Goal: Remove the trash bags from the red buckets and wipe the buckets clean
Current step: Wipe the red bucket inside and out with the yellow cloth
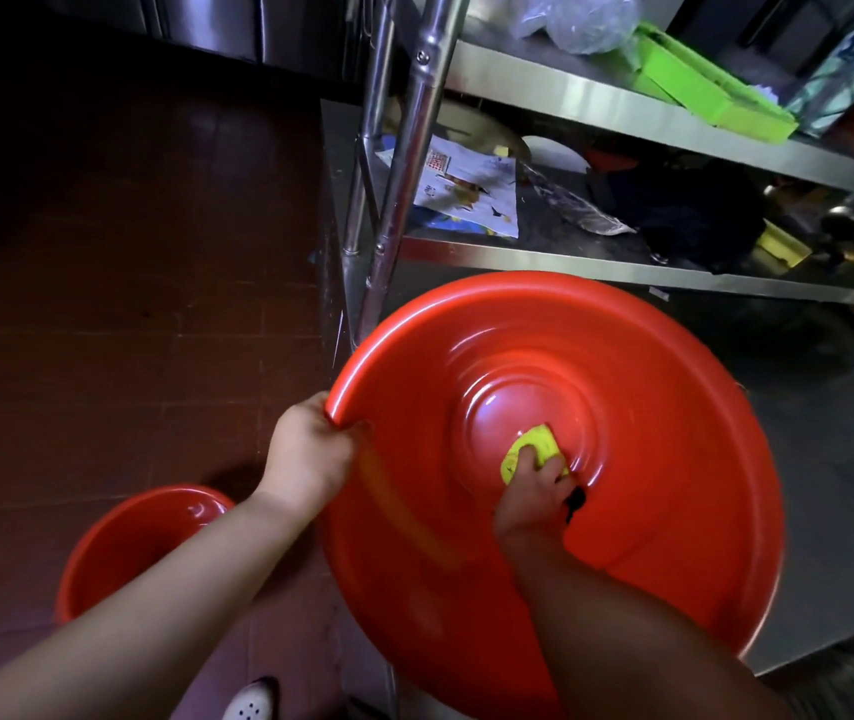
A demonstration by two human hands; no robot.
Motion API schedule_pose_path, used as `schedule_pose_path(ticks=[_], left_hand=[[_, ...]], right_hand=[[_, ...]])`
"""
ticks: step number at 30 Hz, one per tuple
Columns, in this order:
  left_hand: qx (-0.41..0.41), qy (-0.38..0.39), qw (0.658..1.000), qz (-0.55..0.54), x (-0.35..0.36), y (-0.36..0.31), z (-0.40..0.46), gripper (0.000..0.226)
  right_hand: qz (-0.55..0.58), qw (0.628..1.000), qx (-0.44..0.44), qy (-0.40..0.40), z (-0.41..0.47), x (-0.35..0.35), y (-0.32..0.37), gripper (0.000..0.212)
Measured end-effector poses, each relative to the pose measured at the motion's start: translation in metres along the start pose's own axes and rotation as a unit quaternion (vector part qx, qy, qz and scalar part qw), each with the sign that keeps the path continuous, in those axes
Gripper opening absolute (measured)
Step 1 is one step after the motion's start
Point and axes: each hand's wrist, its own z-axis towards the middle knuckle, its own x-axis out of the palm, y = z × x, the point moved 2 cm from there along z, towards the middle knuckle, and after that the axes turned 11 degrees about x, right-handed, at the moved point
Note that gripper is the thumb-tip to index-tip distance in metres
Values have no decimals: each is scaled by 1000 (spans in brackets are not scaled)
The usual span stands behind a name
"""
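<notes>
A large red bucket (596, 356) of glossy moulded plastic fills the lower right of the view, seen from above into its round mouth; its inside steps down in smooth concentric rings to a flat circular bottom that catches bright highlights. The left hand (308, 454) grips the rolled rim on the near-left edge, fingers curled over the lip. The right hand (534, 493) reaches down inside, its fingers curled on a small yellow sponge (536, 449) — soft-looking, rounded at the corners — pressed against the bucket's bottom ring. A yellowish smear of motion blur shows on the inner wall between the two hands.

A second red bucket (103, 558), smaller in view and equally shiny, stands on the floor (129, 252) at the lower left, just beside the left forearm; the floor there is dark reddish-brown square tile. A white perforated shoe (253, 701) peeks in at the bottom edge.

Behind the big bucket rises a stainless-steel shelf rack (596, 109) with round polished posts and flat brushed shelves. On the lower shelf lies a crumpled printed paper sheet (471, 192); on the upper one sit a bright green plastic tray (700, 88) and a crinkled clear plastic bag (586, 18).
</notes>
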Motion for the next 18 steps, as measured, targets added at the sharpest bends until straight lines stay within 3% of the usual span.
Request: schedule_pose_path(ticks=[3, 6, 8, 16, 18], left_hand=[[-14, 3, 1000, -10, -2, 1, 2, 19], [-21, 17, 1000, -6, -3, 2, 3, 19], [-19, 14, 1000, -5, -3, 3, 5, 19], [28, 27, 999, 30, 4, -10, 7, 24], [42, 34, 998, 36, 9, -14, 8, 25]], right_hand=[[12, 998, 21, -62, 21, -19, 3, 43], [25, 996, -20, -83, 50, -42, 11, 50], [2, 996, -60, -73, 64, -49, 17, 60], [-57, 971, -226, -45, 52, -30, 54, 64], [-87, 955, -283, 10, 36, -21, 58, 50]])
